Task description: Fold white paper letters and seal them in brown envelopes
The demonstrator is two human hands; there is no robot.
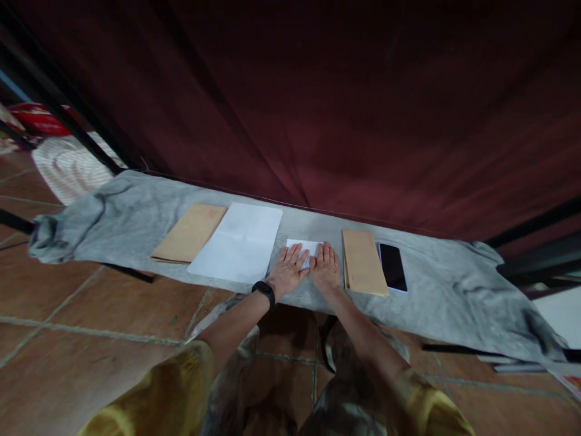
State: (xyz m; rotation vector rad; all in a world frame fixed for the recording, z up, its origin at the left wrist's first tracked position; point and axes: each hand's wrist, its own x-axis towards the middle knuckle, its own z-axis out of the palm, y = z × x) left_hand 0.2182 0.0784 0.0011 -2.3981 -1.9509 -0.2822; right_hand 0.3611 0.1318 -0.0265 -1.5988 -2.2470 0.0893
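My left hand (287,270) and my right hand (325,267) lie flat side by side, fingers stretched out, pressing on a small folded white paper (305,246). The paper rests on a grey cloth (136,212) spread over a narrow bench. A black band circles my left wrist. A larger white sheet (238,241) lies just left of my left hand. Right of my right hand sits a brown envelope (364,261).
Another brown envelope (190,232) lies at the left of the white sheet. A black phone (393,266) rests beside the right envelope. A dark red curtain (345,103) hangs behind the bench. Tiled floor (82,327) lies below, with striped fabric (68,166) at far left.
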